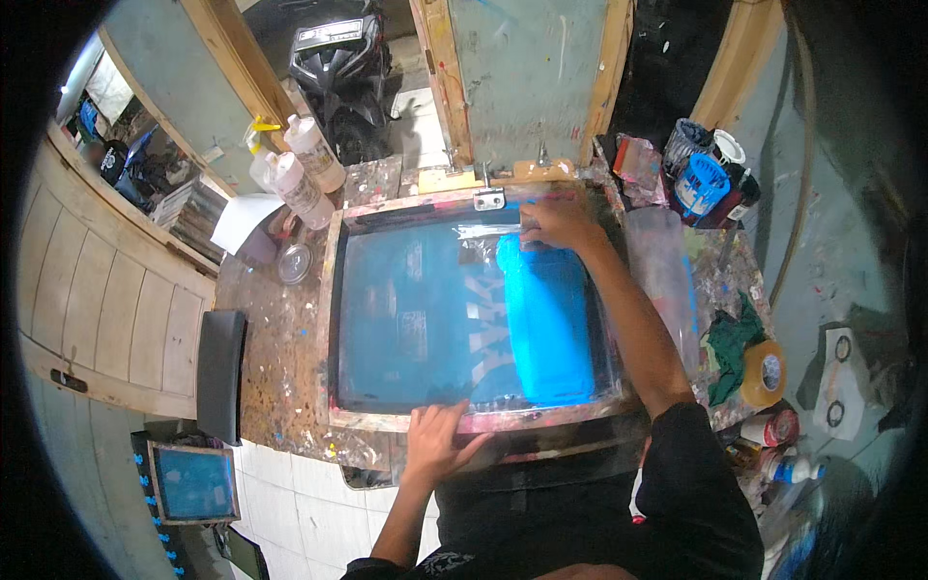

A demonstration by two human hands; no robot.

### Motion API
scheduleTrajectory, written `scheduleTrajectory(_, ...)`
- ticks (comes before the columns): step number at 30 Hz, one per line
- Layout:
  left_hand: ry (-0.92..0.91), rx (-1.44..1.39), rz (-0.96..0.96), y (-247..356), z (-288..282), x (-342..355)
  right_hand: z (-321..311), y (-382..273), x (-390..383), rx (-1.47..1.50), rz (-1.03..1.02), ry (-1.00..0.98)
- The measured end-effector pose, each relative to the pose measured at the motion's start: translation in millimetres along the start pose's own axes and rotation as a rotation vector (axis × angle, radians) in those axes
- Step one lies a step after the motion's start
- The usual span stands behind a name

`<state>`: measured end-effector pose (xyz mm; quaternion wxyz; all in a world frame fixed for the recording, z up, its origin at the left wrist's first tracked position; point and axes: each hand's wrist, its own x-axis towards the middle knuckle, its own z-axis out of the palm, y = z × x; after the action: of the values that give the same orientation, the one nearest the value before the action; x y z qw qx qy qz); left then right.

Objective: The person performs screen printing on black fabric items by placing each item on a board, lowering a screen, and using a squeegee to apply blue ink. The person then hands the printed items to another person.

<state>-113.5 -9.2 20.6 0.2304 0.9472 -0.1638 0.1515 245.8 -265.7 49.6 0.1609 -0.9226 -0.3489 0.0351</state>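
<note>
A screen-printing frame (pixel 377 419) with wooden rails lies on the worktable, its mesh (pixel 396 309) greyish blue. A broad band of bright blue ink (pixel 549 329) runs along the right part of the mesh, from far to near. My right hand (pixel 559 224) is at the far end of this band, fingers curled; what they hold, if anything, is hidden. Clear tape (pixel 483 232) lies just left of it. On the near rail rests my left hand (pixel 440 443), fingers laid over the wood and thumb spread apart. A metal hinge clamp (pixel 490 199) sits on the far rail.
Plastic bottles (pixel 300 188) and a round lid (pixel 295 263) stand at the far left of the stained table (pixel 275 358). Ink tubs (pixel 703 184) crowd the far right. A tape roll (pixel 764 373) and green cloth (pixel 732 350) lie at the right edge. Another screen (pixel 195 482) stands lower left.
</note>
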Motion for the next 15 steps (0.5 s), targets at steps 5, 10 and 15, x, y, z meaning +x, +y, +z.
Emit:
scheduleTrajectory(5,-0.017,0.028,-0.015,6,3,-4,8,-39,-42,-0.058,0.017,0.15)
scheduleTrajectory(10,0.032,0.04,-0.082,6,6,-9,22,-107,-121,-0.057,0.036,0.136)
scheduleTrajectory(15,0.031,0.05,-0.095,5,2,-8,41,-158,-197,-0.088,0.025,0.204)
